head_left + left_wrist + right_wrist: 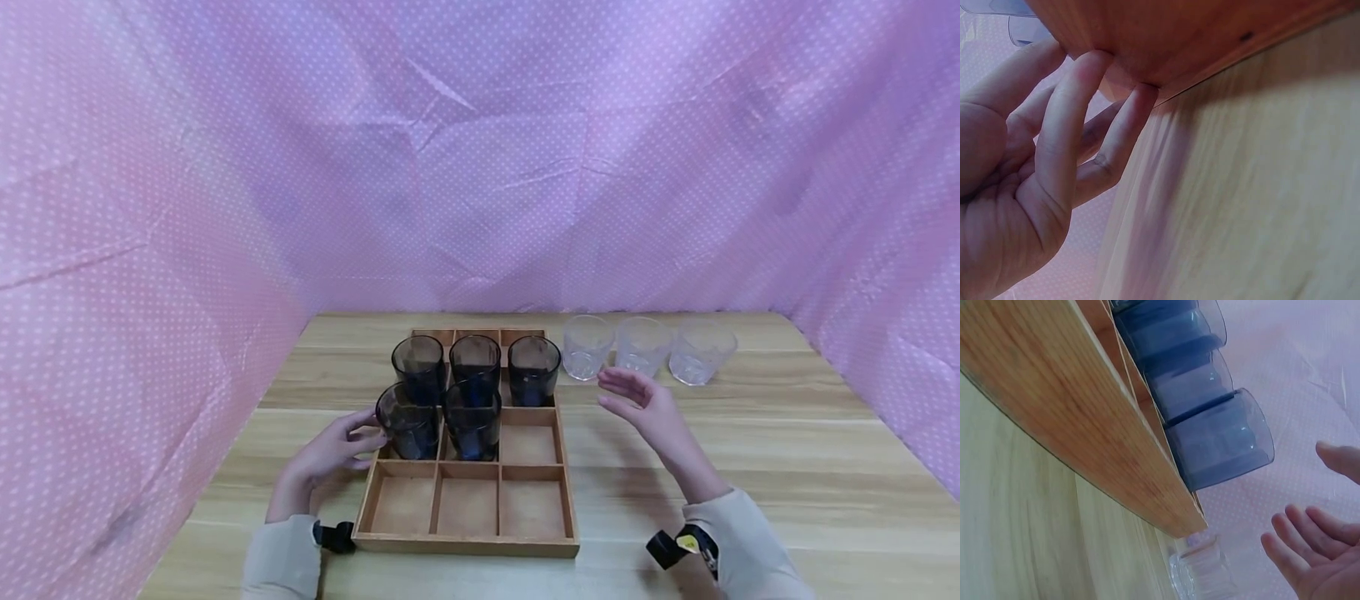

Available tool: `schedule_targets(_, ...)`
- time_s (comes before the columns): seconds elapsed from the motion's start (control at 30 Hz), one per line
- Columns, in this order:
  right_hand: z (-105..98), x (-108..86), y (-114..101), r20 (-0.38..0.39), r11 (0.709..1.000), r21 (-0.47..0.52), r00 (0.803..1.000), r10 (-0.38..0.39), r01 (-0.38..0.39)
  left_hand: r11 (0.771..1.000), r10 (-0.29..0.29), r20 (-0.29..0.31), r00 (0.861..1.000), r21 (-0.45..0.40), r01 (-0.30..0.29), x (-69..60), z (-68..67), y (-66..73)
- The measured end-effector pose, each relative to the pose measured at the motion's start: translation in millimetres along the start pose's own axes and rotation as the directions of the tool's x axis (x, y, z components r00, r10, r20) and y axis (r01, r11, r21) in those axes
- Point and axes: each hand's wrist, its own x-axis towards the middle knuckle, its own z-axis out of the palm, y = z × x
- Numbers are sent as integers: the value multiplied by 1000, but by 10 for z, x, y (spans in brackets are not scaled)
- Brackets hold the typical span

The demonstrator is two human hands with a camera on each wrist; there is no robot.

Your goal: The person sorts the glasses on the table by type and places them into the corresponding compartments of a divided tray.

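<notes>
The fingers of the left hand (333,450) are spread apart and slightly bent, with tips touching the outer left side of a wooden tray (465,547); the left wrist view shows this contact near the bottom edge. Whether the upper finger also touches the nearest dark glass (408,433) is hard to tell. The right hand (654,417) holds nothing: its fingers are loosely bent, with the thumb apart from them, in the air above the bench (757,450), to the right of the tray.

The tray rests flat on the bench, divided into three columns of compartments. That nearest dark glass stands upright in the left column, one row back from the front; a second dark glass (472,429) stands beside it in the middle column. Behind these two, a left rear glass (418,367), a centre rear glass (475,357) and a right rear glass (534,375), all dark, stand side by side.

Beyond the right hand, three clear glasses (583,354) stand in a line on the bench, the leftmost just beside the tray's far right side. Pink dotted cloth (480,208) hangs around the bench.
</notes>
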Motion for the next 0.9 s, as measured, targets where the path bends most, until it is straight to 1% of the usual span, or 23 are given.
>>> schedule_targets(0.13,-21,21,13,-31,999,-15,999,38,-38,1000,1,6,1000,8,-1,3,-5,1)
schedule_targets(0.37,-10,29,31,-55,998,-18,997,52,-53,1000,3,4,1000,12,-3,0,-8,-1)
schedule_targets(0.53,2,51,53,-93,995,-27,991,93,-96,1000,-2,4,1000,8,2,0,-1,-8)
schedule_targets(0.7,5,124,81,-140,989,-60,982,129,-139,1000,-6,1,1000,7,6,-2,7,-12)
schedule_targets(0.8,8,179,89,-162,989,-48,978,131,-141,1000,-7,-1,1000,4,7,-3,7,-9)
schedule_targets(0.9,13,228,92,-181,988,-58,975,130,-143,1000,-6,-2,1000,-2,6,-3,5,-6)
